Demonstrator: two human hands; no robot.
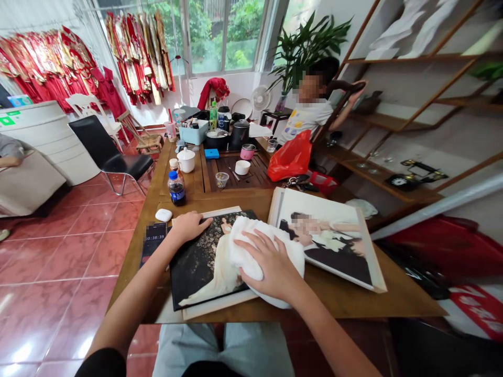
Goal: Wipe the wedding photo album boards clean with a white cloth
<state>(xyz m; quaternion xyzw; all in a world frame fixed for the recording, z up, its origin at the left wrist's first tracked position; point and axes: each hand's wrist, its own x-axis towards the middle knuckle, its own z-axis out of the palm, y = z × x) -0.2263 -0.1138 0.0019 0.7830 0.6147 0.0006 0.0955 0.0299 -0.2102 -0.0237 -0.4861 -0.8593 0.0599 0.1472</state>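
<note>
Table [346,298], wooden | floor [78,262], red tile | left grip [190,226] flat on photo panel [204,267] | right grip [267,264] spread on white towel [294,262]

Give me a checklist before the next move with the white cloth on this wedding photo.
1. Right hand flat on the white cloth: ok.
2. Left hand resting on the top edge of the wedding photo panel: ok.
3. Cola bottle upright and off the panel: ok.
4. Phone apart from the panel: cannot tell.
5. Cloth dry or damp: cannot tell.
6. Photo surface under the cloth: hidden, cannot tell.
</note>
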